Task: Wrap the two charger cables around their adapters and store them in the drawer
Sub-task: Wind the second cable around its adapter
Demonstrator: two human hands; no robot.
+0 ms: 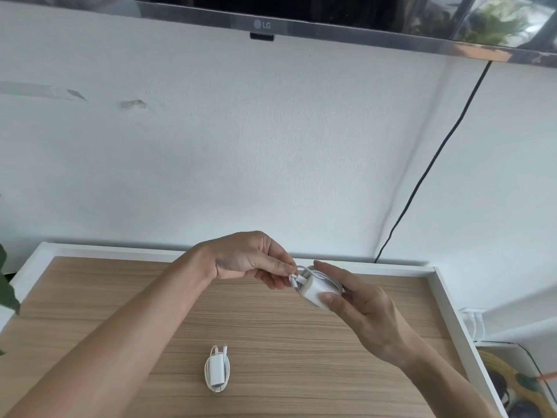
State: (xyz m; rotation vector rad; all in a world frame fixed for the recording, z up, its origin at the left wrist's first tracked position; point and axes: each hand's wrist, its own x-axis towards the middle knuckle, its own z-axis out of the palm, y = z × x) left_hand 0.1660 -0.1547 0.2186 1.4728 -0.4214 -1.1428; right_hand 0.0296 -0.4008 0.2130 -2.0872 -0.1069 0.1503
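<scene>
Hands finishing second charger (pixel 316 289): right hand (pixel 361 309) gripping adapter, left hand (pixel 253 257) pinching cable end (first charger (pixel 217 369) lying wrapped; drawer storage remaining).

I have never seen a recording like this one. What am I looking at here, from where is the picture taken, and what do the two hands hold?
There is no machine here: a person wears one camera on the head, which looks forward and down at their own hands. The right hand holds a white adapter with its cable wound round it. The left hand pinches the cable end beside it. On the wooden tabletop lies a second charger, already wrapped. Above, on the wall, hangs a television. No drawer shows in the picture.
</scene>
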